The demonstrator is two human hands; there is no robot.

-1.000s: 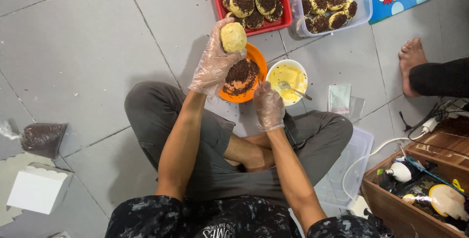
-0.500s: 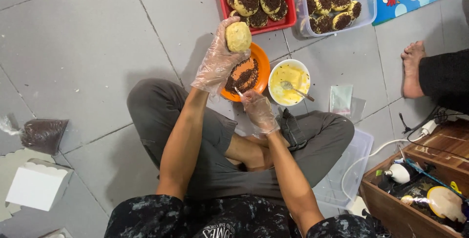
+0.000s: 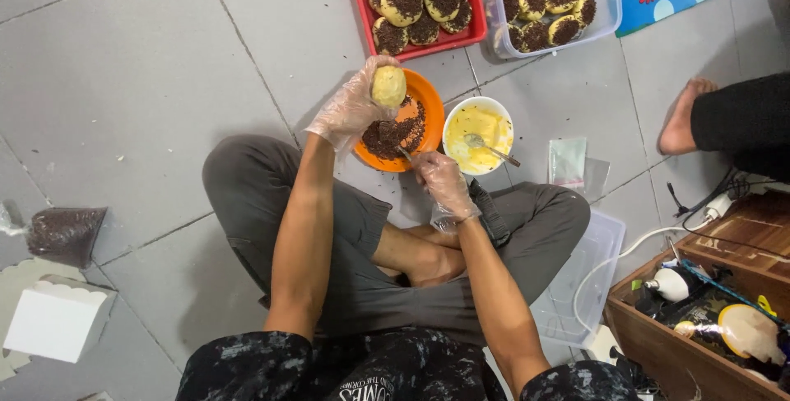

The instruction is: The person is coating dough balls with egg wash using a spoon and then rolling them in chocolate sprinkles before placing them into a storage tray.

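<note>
My left hand (image 3: pixel 350 106), in a clear plastic glove, holds a round yellow pastry (image 3: pixel 388 86) above the orange bowl (image 3: pixel 431 103) of dark chocolate sprinkles. My right hand (image 3: pixel 442 181), also gloved, grips a small spoon whose tip reaches into the sprinkles at the bowl's near edge. Right of it stands a white bowl (image 3: pixel 455 119) of yellow cream with a spoon (image 3: pixel 492 148) resting in it. I sit cross-legged on the grey tiled floor.
A red tray (image 3: pixel 469 7) and a clear box (image 3: pixel 607 2) of sprinkle-coated pastries lie beyond the bowls. Another person's foot (image 3: pixel 681 125) is at the right. A wooden box (image 3: pixel 699 343) of clutter, a clear lid (image 3: pixel 588 273), a sprinkle bag (image 3: pixel 64 232) and a white carton (image 3: pixel 51 320) lie around.
My right hand has left the cream bowl and come left to the orange bowl's near edge with a spoon. My left hand keeps the pastry raised over the sprinkles.
</note>
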